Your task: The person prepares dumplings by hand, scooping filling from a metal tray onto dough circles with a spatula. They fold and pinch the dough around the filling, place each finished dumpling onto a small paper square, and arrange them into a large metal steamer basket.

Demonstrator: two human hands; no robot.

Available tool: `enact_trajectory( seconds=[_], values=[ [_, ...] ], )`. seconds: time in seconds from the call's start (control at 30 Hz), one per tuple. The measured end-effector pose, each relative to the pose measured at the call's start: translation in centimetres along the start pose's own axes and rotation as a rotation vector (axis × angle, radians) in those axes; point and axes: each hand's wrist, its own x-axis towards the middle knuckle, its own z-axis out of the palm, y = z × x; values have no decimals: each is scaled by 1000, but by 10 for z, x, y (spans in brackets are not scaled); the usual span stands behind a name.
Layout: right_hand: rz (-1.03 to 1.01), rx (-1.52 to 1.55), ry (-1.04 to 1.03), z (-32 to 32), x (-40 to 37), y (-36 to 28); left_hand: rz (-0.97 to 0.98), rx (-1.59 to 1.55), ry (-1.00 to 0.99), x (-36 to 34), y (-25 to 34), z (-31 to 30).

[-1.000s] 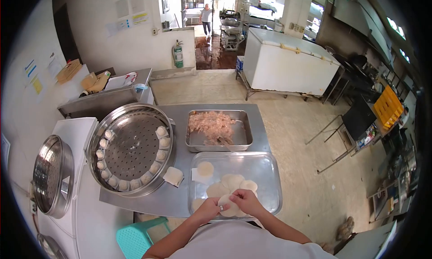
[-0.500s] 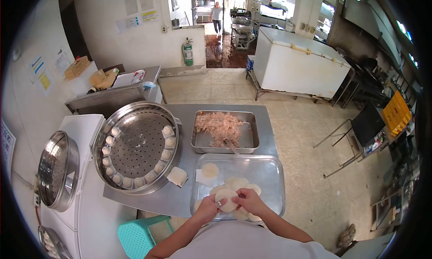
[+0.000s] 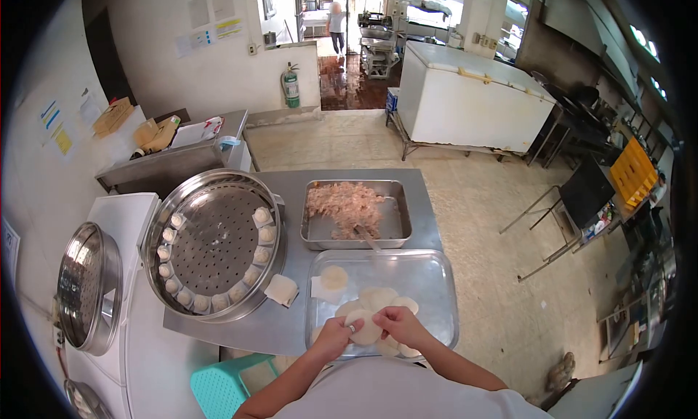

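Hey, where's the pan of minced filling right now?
In the head view, the pan of filling sits mid-table, just beyond the dough tray and right of the round steamer.

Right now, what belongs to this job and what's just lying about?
In use: dough round, held by left hand and right hand; dough tray; filling pan; steamer tray.
Lying about: fire extinguisher; cardboard box; chest freezer; teal stool.

free: dough tray (image 3: 429, 288) right half bare | blocked: meat pan (image 3: 396, 226) ahead, steamer (image 3: 214, 241) left, paper stack (image 3: 281, 289) between
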Motion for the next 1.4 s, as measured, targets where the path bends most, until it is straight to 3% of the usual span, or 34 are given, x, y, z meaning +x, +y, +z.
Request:
enact_trajectory(
  seconds=[0.07, 0.2, 0.47, 0.57, 0.67, 1.07, 1.4],
  values=[
    [-37, -14, 11, 2, 2, 7, 3, 119, -38, 3, -3, -4],
    [-111, -101, 86, 3, -2, 8, 17, 59, -66, 6, -10, -4],
    [-62, 36, 42, 3, -4, 12, -59, -107, 19, -3, 10, 12],
    [-40, 40, 54, 0, -4, 17, -12, -269, -43, 1, 2, 10],
    [-54, 91, 54, -1, -6, 18, 2, -91, -109, 1, 0, 7],
    [11, 144, 58, 1, -10, 13, 60, -221, -9, 4, -2, 13],
    [-4, 57, 35, 5, -11, 28, 45, -381, -103, 8, -3, 17]
  ],
)
